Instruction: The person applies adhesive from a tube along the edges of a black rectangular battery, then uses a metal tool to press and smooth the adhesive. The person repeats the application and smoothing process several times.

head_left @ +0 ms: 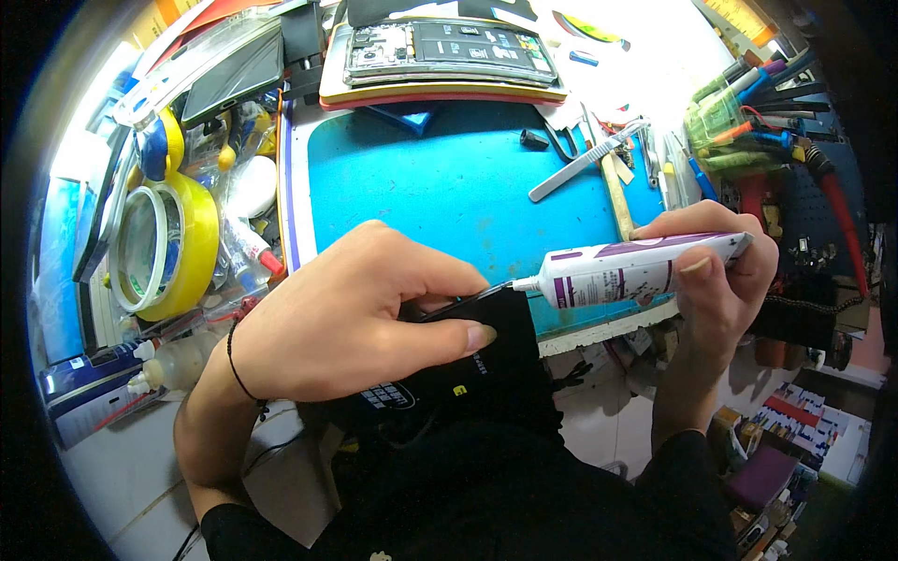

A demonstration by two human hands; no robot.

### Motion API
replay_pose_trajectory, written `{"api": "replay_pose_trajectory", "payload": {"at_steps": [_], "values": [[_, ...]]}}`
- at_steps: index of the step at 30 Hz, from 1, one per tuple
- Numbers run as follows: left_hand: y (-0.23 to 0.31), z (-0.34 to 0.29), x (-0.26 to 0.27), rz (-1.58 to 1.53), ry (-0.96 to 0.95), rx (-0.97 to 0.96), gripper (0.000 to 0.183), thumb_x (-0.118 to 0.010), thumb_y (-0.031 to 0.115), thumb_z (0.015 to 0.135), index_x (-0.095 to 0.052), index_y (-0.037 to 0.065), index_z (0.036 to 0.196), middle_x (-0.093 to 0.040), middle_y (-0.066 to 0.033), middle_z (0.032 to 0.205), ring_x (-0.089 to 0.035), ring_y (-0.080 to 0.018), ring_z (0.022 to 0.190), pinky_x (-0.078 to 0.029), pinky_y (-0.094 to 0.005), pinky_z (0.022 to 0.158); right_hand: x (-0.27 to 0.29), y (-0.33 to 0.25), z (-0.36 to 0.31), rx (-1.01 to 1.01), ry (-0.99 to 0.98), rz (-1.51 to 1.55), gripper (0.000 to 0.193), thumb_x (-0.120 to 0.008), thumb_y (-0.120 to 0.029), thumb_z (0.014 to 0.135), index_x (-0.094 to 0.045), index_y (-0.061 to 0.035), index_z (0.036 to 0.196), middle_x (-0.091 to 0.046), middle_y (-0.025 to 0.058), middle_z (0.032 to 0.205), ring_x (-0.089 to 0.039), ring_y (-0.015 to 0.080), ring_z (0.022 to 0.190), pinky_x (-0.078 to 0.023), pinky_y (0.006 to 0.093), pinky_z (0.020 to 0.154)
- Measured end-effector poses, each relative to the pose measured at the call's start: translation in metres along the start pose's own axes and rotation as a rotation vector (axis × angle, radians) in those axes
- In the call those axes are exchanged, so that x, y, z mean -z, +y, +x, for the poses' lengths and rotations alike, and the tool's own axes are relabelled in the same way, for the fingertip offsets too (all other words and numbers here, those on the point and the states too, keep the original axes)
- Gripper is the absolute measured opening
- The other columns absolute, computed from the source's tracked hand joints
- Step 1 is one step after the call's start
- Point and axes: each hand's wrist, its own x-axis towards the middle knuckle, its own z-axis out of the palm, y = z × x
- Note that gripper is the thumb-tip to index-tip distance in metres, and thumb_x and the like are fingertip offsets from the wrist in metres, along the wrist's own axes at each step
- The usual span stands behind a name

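Observation:
My left hand [365, 309] is closed, thumb and fingers pinching a thin dark flat piece [460, 303]. Most of that piece is covered by the hand, and I cannot make out its kind. My right hand [720, 271] grips a white and purple glue tube [608, 273], tilted nearly level. The tube's narrow nozzle [526, 283] points left, with its tip at the edge of the dark piece; whether they touch, I cannot tell. Beneath both hands is black cloth with small printed marks. Beyond them lies a blue work mat [402, 187].
An opened phone [449, 51] rests on a stand behind the mat. Grey tweezers [585, 164] and a wooden-handled tool [613, 192] lie on the mat's right. Yellow tape rolls [192, 243] crowd the left. A holder of pens and tools [734, 122] stands at the right.

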Motion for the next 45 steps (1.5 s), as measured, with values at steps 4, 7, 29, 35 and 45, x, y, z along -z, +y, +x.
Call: {"api": "replay_pose_trajectory", "payload": {"at_steps": [4, 7, 29, 35, 45], "values": [[0.001, 0.0, -0.002, 0.008, 0.005, -0.024, 0.023, -0.074, 0.018, 0.095, -0.075, -0.004, 0.099, -0.06, -0.0093, 0.062, -0.045, -0.0137, 0.053, -0.036, -0.0315, 0.05, 0.004, -0.008, 0.007, 0.003, -0.047, -0.037, 0.034, -0.075, -0.032, 0.095, -0.08, 0.0015, 0.094, -0.073, 0.0097, 0.067, -0.067, 0.0096, 0.055, -0.048, 0.0205, 0.049], [0.0, 0.0, -0.003, 0.01, 0.025, -0.038, 0.022, -0.074, 0.017, 0.094, -0.075, -0.005, 0.099, -0.059, -0.0097, 0.062, -0.044, -0.0138, 0.054, -0.037, -0.0321, 0.051, 0.006, -0.014, 0.012, 0.001, -0.076, -0.072, 0.034, -0.075, -0.033, 0.097, -0.08, 0.0008, 0.095, -0.072, 0.0094, 0.066, -0.068, 0.0092, 0.054, -0.05, 0.0205, 0.048], [-0.001, -0.001, -0.002, 0.04, 0.014, -0.034, 0.024, -0.075, 0.019, 0.095, -0.078, -0.003, 0.101, -0.061, -0.0079, 0.062, -0.046, -0.0127, 0.053, -0.036, -0.0309, 0.05, 0.01, -0.018, 0.01, -0.03, -0.096, -0.102, 0.053, -0.069, -0.047, 0.1, -0.077, 0.0057, 0.095, -0.075, 0.0128, 0.072, -0.07, 0.0137, 0.055, -0.053, 0.0217, 0.044], [-0.002, -0.001, -0.002, 0.054, 0.021, -0.041, 0.024, -0.074, 0.019, 0.095, -0.078, -0.003, 0.102, -0.061, -0.0071, 0.062, -0.047, -0.0117, 0.053, -0.036, -0.0301, 0.051, 0.013, -0.017, 0.009, -0.046, -0.117, -0.086, 0.052, -0.069, -0.044, 0.101, -0.076, 0.0065, 0.096, -0.075, 0.0153, 0.073, -0.072, 0.0149, 0.057, -0.055, 0.0224, 0.045], [-0.007, -0.002, -0.004, -0.022, 0.001, -0.011, 0.027, -0.075, 0.021, 0.096, -0.078, -0.004, 0.104, -0.061, -0.0058, 0.065, -0.047, -0.0103, 0.056, -0.036, -0.0283, 0.051, 0.015, -0.008, -0.004, -0.042, -0.054, 0.032, 0.054, -0.065, -0.043, 0.104, -0.073, 0.0104, 0.101, -0.075, 0.0188, 0.078, -0.071, 0.0175, 0.056, -0.057, 0.0256, 0.045]]}}
